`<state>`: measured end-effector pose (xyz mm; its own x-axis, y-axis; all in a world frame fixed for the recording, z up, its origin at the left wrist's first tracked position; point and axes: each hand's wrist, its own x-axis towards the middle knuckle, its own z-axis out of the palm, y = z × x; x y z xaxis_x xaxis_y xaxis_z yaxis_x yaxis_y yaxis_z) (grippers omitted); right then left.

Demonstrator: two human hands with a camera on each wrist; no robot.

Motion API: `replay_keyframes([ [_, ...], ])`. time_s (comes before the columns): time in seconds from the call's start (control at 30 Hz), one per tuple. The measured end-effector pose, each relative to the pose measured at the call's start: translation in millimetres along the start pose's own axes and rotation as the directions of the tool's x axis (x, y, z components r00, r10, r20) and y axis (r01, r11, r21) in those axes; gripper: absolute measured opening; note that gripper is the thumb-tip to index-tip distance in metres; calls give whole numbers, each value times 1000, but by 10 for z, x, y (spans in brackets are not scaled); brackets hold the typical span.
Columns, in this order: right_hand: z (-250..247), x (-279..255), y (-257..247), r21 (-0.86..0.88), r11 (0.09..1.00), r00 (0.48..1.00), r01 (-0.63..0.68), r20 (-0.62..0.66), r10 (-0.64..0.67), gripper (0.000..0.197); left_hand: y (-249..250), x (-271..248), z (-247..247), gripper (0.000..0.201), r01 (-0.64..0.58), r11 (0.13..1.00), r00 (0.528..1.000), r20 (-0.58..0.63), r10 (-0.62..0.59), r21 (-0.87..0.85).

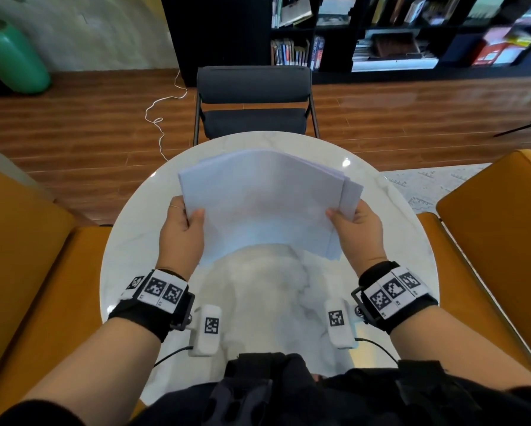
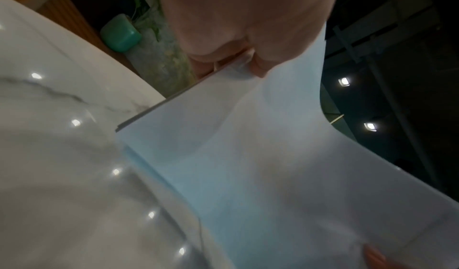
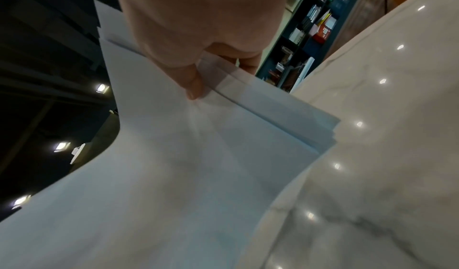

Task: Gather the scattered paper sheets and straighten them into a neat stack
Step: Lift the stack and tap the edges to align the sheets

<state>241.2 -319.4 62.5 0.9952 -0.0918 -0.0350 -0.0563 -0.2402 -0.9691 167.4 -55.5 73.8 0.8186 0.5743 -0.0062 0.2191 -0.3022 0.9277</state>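
A bundle of white paper sheets is held up over the round marble table, bowed across its middle. My left hand grips its left edge, thumb on top and fingers hidden behind. My right hand grips the right edge the same way. On the right side several sheets stick out unevenly past the top sheet. In the left wrist view the left hand pinches the sheets near their corner. In the right wrist view the right hand's thumb presses on the top sheet.
A dark chair stands at the table's far side. Orange seats flank the table left and right. A black bookshelf lines the back wall, and a green pot stands on the wooden floor at far left.
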Motion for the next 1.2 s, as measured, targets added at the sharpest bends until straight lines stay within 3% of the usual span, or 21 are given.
replay_keyframes([
  [0.07,-75,67,-36,62,998,999,-32,36,29,19,-16,64,-101,14,16,999,997,71,-13,-49],
  [0.13,-166,173,-75,179,979,992,-99,93,84,24,-28,153,-198,16,117,973,975,211,-73,-200],
  [0.2,-240,285,-71,270,948,979,-168,159,128,28,-71,216,-248,21,258,929,918,367,-151,-264],
  [0.3,-264,388,49,260,932,956,-253,216,199,30,-256,195,-222,41,381,918,811,515,-276,-108],
  [0.37,-244,392,159,206,929,941,-308,212,265,27,-406,140,-155,48,398,917,790,509,-342,-2],
  [0.5,-170,278,472,-5,918,895,-396,222,387,16,-570,-10,14,31,410,894,797,407,-447,179],
  [0.6,-102,218,791,-171,833,793,-525,255,553,15,-615,-112,135,29,456,821,707,420,-569,344],
  [0.67,-59,165,933,-306,786,760,-537,227,608,31,-632,-131,176,34,408,776,670,420,-612,481],
  [0.77,-26,63,883,-333,821,828,-464,165,535,44,-669,-101,212,43,260,762,752,370,-545,593],
  [0.87,-15,10,633,-186,922,917,-341,149,369,29,-665,-125,235,36,210,876,852,359,-381,434],
  [0.97,-23,8,337,-15,982,980,-189,66,189,24,-585,-172,227,39,136,955,947,250,-203,263],
  [1.1,-67,24,129,117,991,998,-69,5,68,25,-417,-134,144,36,138,986,982,115,-148,90],
  [1.2,-116,26,232,128,986,992,-110,77,100,29,-434,-35,42,49,144,989,983,116,-145,21],
])
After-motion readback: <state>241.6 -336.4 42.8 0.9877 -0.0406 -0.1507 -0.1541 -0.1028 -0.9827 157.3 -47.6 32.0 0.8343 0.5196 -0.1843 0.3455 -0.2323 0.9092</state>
